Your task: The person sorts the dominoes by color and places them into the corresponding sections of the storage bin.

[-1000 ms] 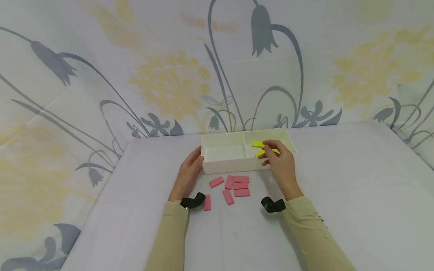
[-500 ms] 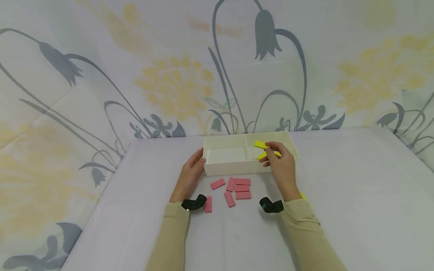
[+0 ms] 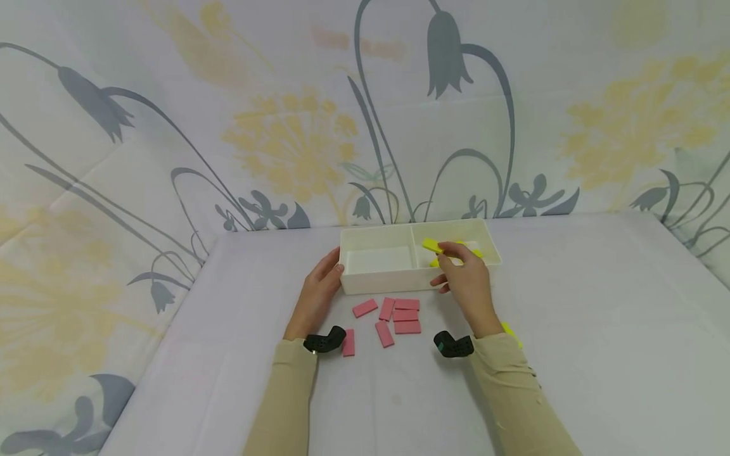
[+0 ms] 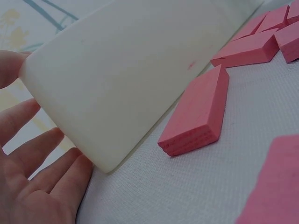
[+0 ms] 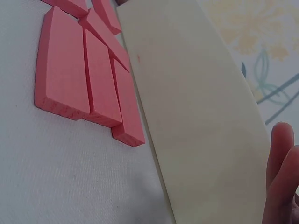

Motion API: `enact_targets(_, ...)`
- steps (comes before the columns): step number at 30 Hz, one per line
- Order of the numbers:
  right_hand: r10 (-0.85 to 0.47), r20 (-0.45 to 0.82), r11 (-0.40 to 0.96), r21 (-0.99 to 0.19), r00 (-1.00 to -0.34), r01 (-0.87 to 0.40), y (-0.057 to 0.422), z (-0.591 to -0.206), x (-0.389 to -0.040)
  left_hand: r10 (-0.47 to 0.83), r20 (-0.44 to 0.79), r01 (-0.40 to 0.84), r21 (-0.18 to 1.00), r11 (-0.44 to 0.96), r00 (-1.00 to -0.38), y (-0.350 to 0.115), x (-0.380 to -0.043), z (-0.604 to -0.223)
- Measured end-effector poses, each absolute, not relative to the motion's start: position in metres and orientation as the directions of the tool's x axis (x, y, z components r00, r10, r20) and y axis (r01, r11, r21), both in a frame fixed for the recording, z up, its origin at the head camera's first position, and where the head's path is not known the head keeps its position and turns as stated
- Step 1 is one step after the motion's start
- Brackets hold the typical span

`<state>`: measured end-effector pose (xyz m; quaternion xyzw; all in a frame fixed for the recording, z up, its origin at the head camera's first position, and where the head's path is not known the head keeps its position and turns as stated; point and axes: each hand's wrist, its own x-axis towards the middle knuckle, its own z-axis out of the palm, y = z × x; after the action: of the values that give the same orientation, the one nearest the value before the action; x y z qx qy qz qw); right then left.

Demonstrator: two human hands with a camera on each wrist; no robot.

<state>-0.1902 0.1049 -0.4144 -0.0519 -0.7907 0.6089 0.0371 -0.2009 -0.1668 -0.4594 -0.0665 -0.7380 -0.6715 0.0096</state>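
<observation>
A white two-part box (image 3: 376, 282) stands at the back of the table. My right hand (image 3: 467, 278) pinches a yellow block (image 3: 431, 246) between thumb and fingers, above the right compartment. Other yellow blocks (image 3: 478, 253) lie in that compartment, partly hidden by the hand. My left hand (image 3: 316, 291) rests against the box's left end. In the left wrist view its fingers (image 4: 39, 149) are spread and nearly straight, with the tips touching the box edge. Only a few right-hand fingers (image 5: 280, 168) show in the right wrist view; the held block is out of sight there.
Several pink blocks (image 3: 406, 315) lie on the white-covered table in front of the box, one of them (image 3: 348, 342) beside the left wrist camera. A yellow block (image 3: 512, 334) shows partly behind the right wrist. Floral cloth (image 3: 296, 145) hangs behind the table.
The right hand has shifted slightly left and down, and the held yellow block has tilted. More yellow blocks show in the right compartment. The left hand stays at the box.
</observation>
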Motion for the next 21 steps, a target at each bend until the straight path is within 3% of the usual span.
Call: enact_targets(21, 0.041, -0.047, 0.43, -0.901, -0.998, 0.06, 0.0964, -0.417, -0.1898, 0.076, 0.076, 0.08, 0.996, 0.05, -0.994, -0.166, -0.1997, -0.4568)
